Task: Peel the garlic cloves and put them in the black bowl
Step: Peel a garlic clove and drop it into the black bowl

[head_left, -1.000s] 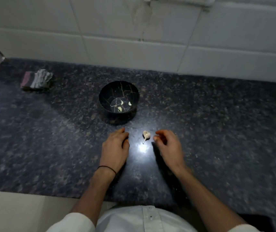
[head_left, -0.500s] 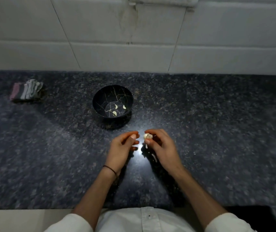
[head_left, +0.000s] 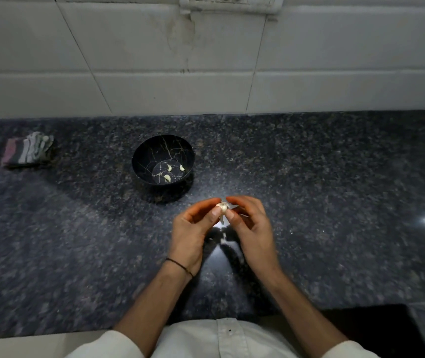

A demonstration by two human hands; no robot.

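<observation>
Here the garlic clove (head_left: pixel 223 208) sits pinched between left hand (head_left: pixel 193 233) and right hand (head_left: pixel 251 229), fingertips curled; black bowl (head_left: pixel 141 161) just beyond.

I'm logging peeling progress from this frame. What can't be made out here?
Head view only:
- garlic piece: pinched between left hand and right hand, mostly covered; skin left unclear.
- three cloves in black bowl: too small to judge peel.
- wall fitting: cut by top edge.
- cloth: blurred.
</observation>
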